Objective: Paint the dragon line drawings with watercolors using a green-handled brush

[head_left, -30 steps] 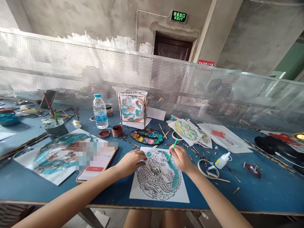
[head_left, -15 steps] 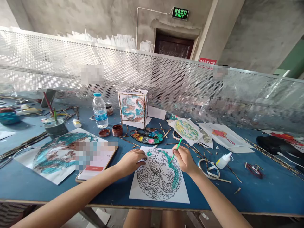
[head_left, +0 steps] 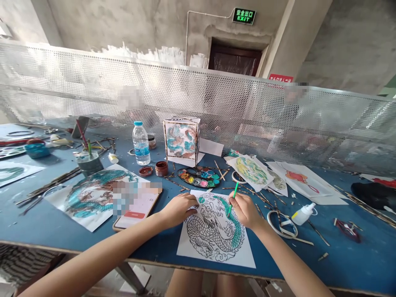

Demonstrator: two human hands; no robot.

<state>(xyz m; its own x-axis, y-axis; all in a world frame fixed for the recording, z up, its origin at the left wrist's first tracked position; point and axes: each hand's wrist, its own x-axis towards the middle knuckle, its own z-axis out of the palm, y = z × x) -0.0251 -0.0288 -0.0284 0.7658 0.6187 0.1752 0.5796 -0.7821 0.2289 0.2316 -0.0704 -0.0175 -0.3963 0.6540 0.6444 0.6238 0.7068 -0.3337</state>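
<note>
A sheet with a black line drawing of a dragon (head_left: pixel 210 235) lies in front of me; teal paint covers part of the body along its right side. My right hand (head_left: pixel 244 209) is closed round a green paintbrush (head_left: pixel 236 192), its tip touching the teal band. Across the sheet's upper left edge rests my left hand (head_left: pixel 180 209), fingers laid on the paper and holding nothing. Just beyond the sheet sits a paint palette (head_left: pixel 198 177) with several colours. A phone (head_left: pixel 139 206) lies left of my left hand, over a painted dragon picture (head_left: pixel 89 194).
A water bottle (head_left: pixel 141 144), an open brown paint jar (head_left: pixel 161 168) and a paper lantern (head_left: pixel 182 142) stand behind. To the left is a brush cup (head_left: pixel 89 163). A tape roll (head_left: pixel 282 225) and a glue bottle (head_left: pixel 303 213) are at right. A perforated metal screen (head_left: pixel 173 95) borders the table.
The whole view has shifted, so things appear further right. The brush tip has moved slightly down along the teal band. My left hand stays on the sheet's edge.
</note>
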